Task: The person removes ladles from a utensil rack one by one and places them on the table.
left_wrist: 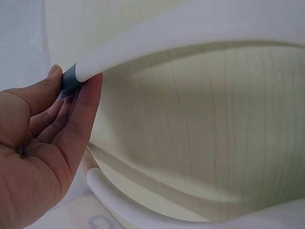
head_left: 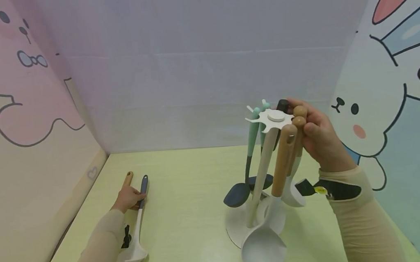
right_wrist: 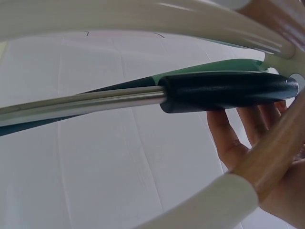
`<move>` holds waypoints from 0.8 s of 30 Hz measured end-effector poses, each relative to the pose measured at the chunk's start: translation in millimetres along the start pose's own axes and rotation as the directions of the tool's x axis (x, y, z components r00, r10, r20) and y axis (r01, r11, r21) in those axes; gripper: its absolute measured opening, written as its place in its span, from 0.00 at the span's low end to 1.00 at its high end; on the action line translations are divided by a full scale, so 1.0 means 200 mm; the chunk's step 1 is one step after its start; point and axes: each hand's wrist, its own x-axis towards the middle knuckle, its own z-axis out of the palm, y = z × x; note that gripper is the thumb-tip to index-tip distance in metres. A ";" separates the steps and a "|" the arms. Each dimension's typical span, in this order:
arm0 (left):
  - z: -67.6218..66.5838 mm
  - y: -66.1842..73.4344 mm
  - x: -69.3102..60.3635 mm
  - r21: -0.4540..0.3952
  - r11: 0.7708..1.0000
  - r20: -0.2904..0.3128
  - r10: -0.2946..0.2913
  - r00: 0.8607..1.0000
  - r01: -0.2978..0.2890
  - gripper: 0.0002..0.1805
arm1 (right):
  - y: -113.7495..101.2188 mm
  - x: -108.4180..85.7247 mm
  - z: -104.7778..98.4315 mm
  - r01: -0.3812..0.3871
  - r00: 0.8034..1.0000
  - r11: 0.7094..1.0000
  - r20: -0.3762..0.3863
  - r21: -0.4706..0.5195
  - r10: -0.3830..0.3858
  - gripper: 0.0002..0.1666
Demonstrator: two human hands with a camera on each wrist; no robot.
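The 4 o'clock rack is seemingly standing part-filled, the right hand touching its black handle, grip unclear, while the left hand is pinching a blue-handled utensil, 1 of 2 unracked at 8 o'clock.

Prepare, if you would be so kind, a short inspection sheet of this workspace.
Surface: pale table.
Job's things: white stand hung with utensils, among them a wooden-handled ladle; a dark-handled utensil at its top; well to its left, a grey-handled utensil beside a white utensil with a wooden handle.
Clutter: nothing seen.
Left hand: pinches the grey-handled utensil.
Right hand: at the stand's top, fingers touching the dark-handled utensil; grip unclear.
Cables: nothing seen.
Surroundings: pale back wall; side walls with cartoon figures.
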 end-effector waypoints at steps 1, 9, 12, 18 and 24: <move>0.00 0.00 0.00 0.006 1.000 -0.001 0.002 1.000 -0.002 0.11 | 0.00 0.00 0.00 0.000 1.000 1.000 0.001 0.003 0.000 0.40; 0.00 -0.01 0.00 0.059 0.998 0.010 -0.016 1.000 0.015 0.11 | 0.00 0.00 0.00 -0.002 1.000 1.000 0.000 0.009 0.002 0.40; 0.00 -0.03 0.00 0.092 0.995 0.015 -0.038 0.999 0.037 0.12 | 0.00 -0.01 -0.01 -0.008 1.000 1.000 -0.004 0.013 0.008 0.40; 0.00 -0.03 0.00 0.152 0.988 0.022 -0.027 0.999 0.023 0.14 | 0.01 -0.01 -0.01 -0.006 1.000 1.000 -0.001 0.021 0.006 0.40; 0.01 -0.03 -0.02 0.182 0.983 0.008 0.021 1.000 -0.022 0.13 | 0.00 0.00 -0.01 0.002 1.000 1.000 0.002 -0.004 -0.002 0.40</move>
